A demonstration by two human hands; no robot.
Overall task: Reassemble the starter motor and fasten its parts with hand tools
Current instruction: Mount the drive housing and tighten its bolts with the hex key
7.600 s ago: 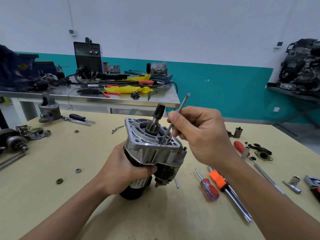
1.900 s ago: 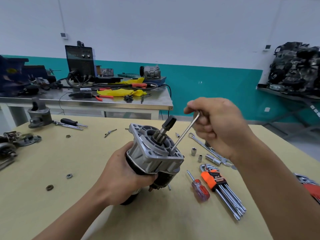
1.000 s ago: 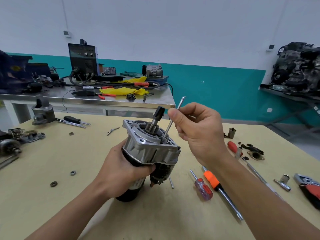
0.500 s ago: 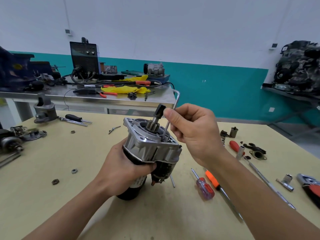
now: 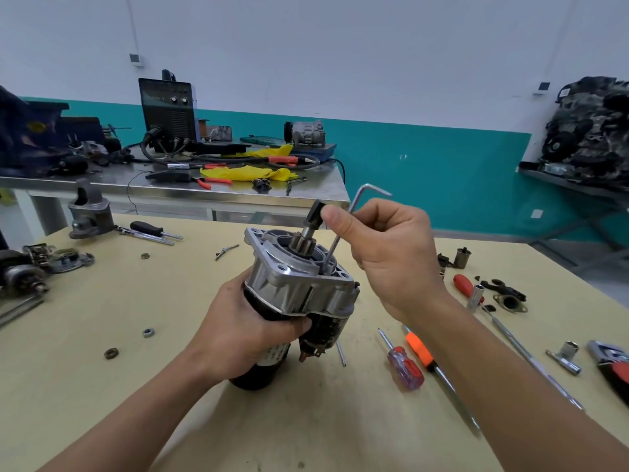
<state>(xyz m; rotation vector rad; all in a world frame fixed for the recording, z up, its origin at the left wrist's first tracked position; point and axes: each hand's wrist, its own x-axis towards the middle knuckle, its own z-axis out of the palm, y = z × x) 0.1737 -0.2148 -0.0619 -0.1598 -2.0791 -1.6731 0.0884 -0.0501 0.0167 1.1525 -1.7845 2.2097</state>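
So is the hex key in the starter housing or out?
In: the hex key, pinched by the right hand, runs down into the starter motor housing beside the pinion.

bright even light | soft shadows | sharp | wide-angle edge bending

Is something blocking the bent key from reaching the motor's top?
Nothing visible does. The hex key, pinched by the right hand, has its tip in the starter motor housing beside the gear shaft.

One starter motor [image 5: 292, 284], one hex key [image 5: 335, 243] — three loose nuts or washers [image 5: 148, 332].
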